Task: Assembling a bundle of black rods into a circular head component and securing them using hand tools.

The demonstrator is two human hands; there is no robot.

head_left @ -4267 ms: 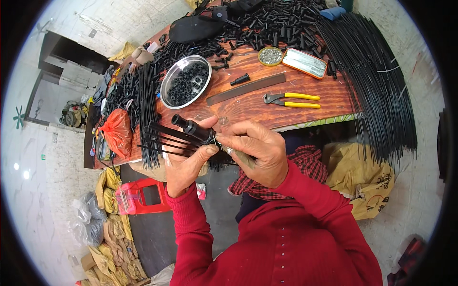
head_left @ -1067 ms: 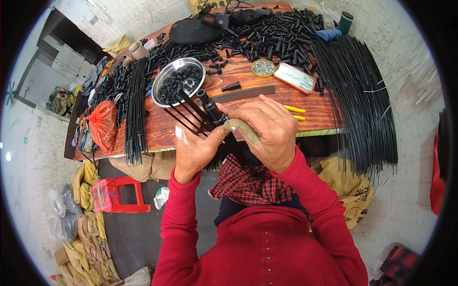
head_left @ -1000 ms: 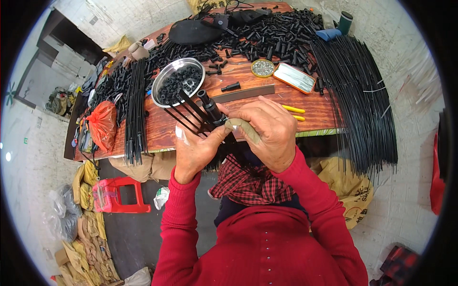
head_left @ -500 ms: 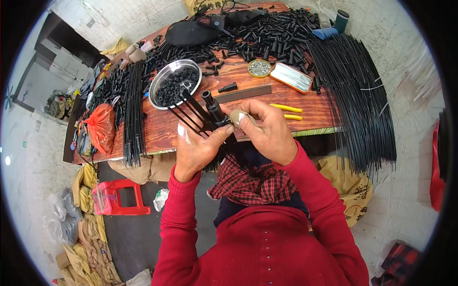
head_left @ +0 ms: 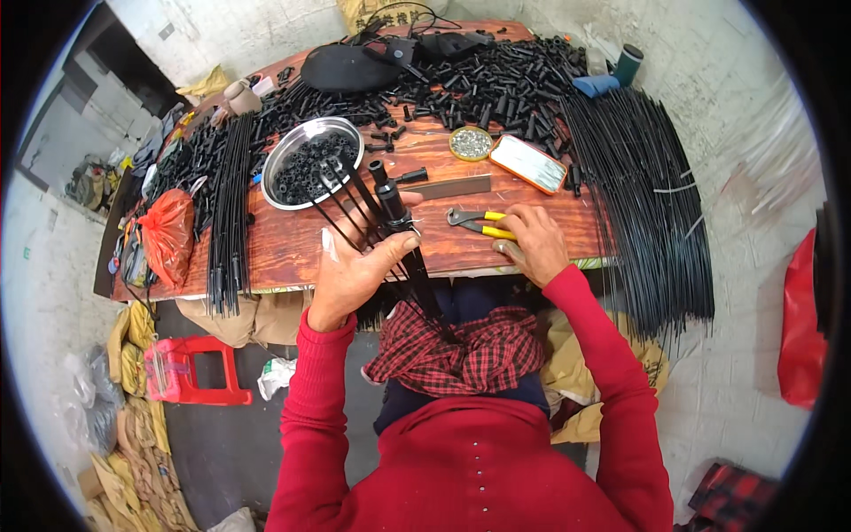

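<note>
My left hand (head_left: 347,273) is wrapped round several thin black rods (head_left: 355,206) and a stepped black tubular fitting (head_left: 387,197), which stands nearly upright above the thumb. The rods' lower ends hang past the table's front edge over my lap. A short bit of thin wire shows beside the fitting's base. On the table to the right, my right hand (head_left: 537,244) is closed on the yellow handles of end-cutting pliers (head_left: 483,222); their dark jaws point left, toward the fitting. My right thumb has a tan covering, and white tape shows on the left hand.
A steel bowl (head_left: 277,173) of black rings stands at left. Beyond the pliers are a round tin (head_left: 470,144) of small silver pieces and an orange-rimmed tray (head_left: 529,164). Black fittings (head_left: 496,84) are heaped behind; long black rods (head_left: 638,195) overhang at right. A red stool (head_left: 235,395) is below.
My right hand has left the fitting and moved right and slightly down to the pliers' handles. The left hand still holds the rods and fitting. The whole view has shifted slightly.
</note>
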